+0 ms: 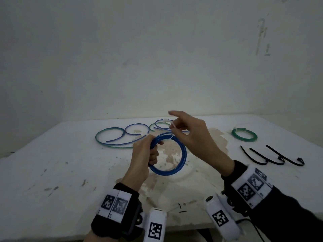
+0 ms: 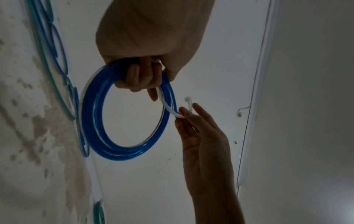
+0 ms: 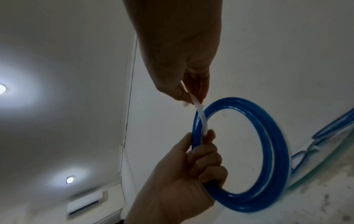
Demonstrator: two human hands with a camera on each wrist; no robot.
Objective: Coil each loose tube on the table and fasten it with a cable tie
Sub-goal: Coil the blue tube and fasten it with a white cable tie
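We see our left hand (image 1: 142, 154) gripping the blue coil (image 1: 181, 154), right hand (image 1: 189, 135) pinching a white tie (image 2: 168, 106); its head looks blurred.

blue tube coil (image 1: 180, 154) (upright), white tie (image 2: 168, 108) threaded

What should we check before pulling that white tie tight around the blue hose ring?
1. Left hand grips the coiled blue plastic tube: ok.
2. Right hand pinches the thin white plastic cable tie: ok.
3. Tie lies across the coil's strands: ok.
4. Tie's tail threaded through its head: cannot tell.
5. Coil loops bunched together: ok.
6. Spare black cable ties on the white table: ok.
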